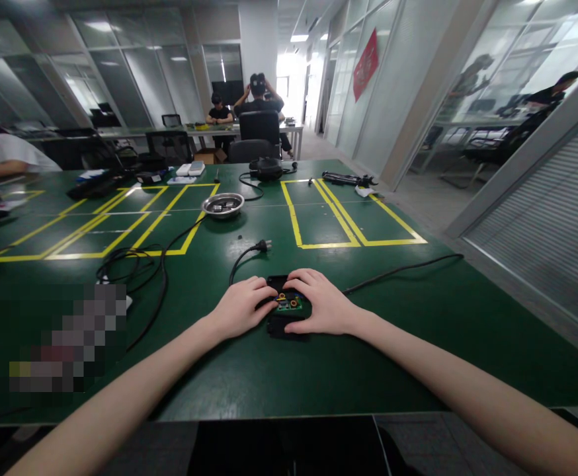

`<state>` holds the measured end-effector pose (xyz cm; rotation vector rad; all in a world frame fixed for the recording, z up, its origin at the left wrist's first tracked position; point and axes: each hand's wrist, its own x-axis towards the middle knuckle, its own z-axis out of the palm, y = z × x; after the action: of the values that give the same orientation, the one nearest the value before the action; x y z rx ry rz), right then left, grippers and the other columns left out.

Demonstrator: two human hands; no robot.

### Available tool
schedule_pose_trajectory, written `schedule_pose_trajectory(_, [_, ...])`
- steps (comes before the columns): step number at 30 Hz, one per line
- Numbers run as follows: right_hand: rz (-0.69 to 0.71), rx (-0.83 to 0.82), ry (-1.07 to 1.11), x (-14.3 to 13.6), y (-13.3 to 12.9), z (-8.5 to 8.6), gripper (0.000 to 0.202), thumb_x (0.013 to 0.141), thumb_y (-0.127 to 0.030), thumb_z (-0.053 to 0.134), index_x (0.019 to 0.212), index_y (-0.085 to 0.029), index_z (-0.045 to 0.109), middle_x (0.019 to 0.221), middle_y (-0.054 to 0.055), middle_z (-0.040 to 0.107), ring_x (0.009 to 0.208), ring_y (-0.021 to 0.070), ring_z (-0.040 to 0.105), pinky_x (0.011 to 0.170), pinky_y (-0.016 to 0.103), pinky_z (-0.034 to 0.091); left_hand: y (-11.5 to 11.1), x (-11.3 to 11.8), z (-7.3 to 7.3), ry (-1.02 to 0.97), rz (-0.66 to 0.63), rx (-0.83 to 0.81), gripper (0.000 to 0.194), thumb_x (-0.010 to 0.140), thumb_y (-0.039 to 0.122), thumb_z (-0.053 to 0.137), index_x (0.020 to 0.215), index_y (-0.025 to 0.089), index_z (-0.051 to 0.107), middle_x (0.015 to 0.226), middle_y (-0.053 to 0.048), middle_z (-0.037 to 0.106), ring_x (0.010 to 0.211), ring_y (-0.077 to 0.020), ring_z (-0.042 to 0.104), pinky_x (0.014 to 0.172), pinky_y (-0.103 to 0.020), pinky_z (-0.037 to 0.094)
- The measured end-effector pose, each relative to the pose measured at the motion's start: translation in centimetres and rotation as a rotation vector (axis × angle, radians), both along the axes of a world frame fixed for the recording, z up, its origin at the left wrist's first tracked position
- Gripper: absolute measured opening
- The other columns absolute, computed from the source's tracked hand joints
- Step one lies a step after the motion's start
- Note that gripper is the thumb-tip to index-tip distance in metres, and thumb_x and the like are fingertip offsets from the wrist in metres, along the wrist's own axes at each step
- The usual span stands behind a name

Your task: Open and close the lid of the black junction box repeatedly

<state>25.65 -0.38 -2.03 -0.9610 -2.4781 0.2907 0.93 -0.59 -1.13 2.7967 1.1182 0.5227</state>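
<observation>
In front of me on the green table lies an opened black plastic case, apparently of a power adapter. Between its two dark parts sits a green circuit board with copper-coloured coils. From the left, my left hand pinches the board's left end between thumb and fingers. My right hand curls round the right side of the case, fingers at the far part and thumb on the near part. A black cord with a plug lies just beyond my left hand. Another black cable runs off to the right.
A metal bowl with small metal parts stands farther back. Yellow tape marks rectangles on the table. Coiled black cable and a blurred-out object lie at left. A folded tripod rests at the far right. Other people sit farther away.
</observation>
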Motion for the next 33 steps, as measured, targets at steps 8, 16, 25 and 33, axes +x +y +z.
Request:
schedule_pose_trajectory(8, [0.061, 0.031, 0.060, 0.5, 0.7, 0.2, 0.067, 0.076, -0.055, 0.085, 0.131, -0.020, 0.066, 0.128, 0.015, 0.069, 0.134, 0.0365, 0.055, 0.116, 0.060, 0.039, 0.2, -0.2, 0.0, -0.018, 0.000, 0.002, 0.019, 0.103, 0.032, 0.057, 0.108, 0.022, 0.073, 0.095, -0.005, 0.070, 0.089, -0.0197, 0.066, 0.080, -0.029, 0.055])
schedule_pose_trajectory(16, [0.054, -0.102, 0.051, 3.8, 1.5, 2.7, 0.018, 0.096, -0.034, 0.064, 0.100, -0.019, 0.072, 0.097, 0.009, 0.073, 0.088, 0.0218, 0.069, 0.079, 0.034, 0.053, -0.1, -0.4, 0.7, -0.211, -0.019, -0.091, 0.024, 0.104, 0.032, 0.056, 0.103, 0.018, 0.075, 0.089, -0.004, 0.068, 0.077, -0.0153, 0.065, 0.073, -0.025, 0.052])
schedule_pose_trajectory(25, [0.122, -0.795, 0.167, 4.5, 0.4, 4.2, 0.036, 0.089, -0.046, 0.068, 0.105, -0.014, 0.075, 0.070, 0.004, 0.074, 0.051, 0.0121, 0.058, 0.049, 0.023, 0.046, -0.5, -1.3, 2.6, -0.372, -0.108, -0.594, 0.027, 0.094, 0.036, 0.064, 0.092, 0.011, 0.076, 0.073, -0.003, 0.069, 0.061, -0.0104, 0.057, 0.056, -0.019, 0.043])
schedule_pose_trajectory(33, [0.106, -0.947, 0.051, 3.9, -0.1, 4.3, 0.034, 0.085, -0.042, 0.069, 0.103, -0.013, 0.073, 0.068, 0.003, 0.073, 0.046, 0.0106, 0.055, 0.046, 0.022, 0.045, -1.0, -1.2, 2.0, -0.402, -0.110, -0.811, 0.025, 0.085, 0.034, 0.071, 0.086, 0.009, 0.076, 0.062, 0.000, 0.063, 0.053, -0.0077, 0.050, 0.050, -0.018, 0.038])
